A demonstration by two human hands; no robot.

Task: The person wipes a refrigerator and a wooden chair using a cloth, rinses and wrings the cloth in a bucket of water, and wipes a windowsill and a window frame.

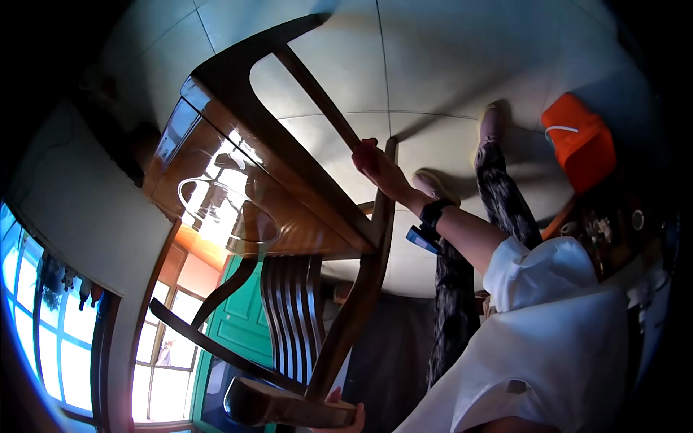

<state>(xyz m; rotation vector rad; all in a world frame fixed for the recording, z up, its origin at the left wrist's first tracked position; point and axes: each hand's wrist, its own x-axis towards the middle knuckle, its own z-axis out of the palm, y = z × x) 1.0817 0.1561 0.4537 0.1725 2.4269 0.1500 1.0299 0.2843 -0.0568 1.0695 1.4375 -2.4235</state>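
A glossy brown wooden chair (303, 195) with a slatted back (292, 310) fills the middle of the view. My right hand (375, 169), a dark band on its wrist, reaches out to a thin rail (317, 94) between the chair's legs. The fingers are closed around a red cloth (367, 155), pressed against the rail's end near a leg. At the bottom edge, my left hand (345, 421) is partly cut off. Its fingers wrap the end of the chair's wide wooden top piece (299, 410).
An orange container (581, 144) with a white handle stands on the pale tiled floor (433, 65), near my feet and patterned trouser legs (494, 180). A green door (242, 303) and bright windows (54, 325) lie beyond the chair. Dark cluttered items (613, 224) sit at the right.
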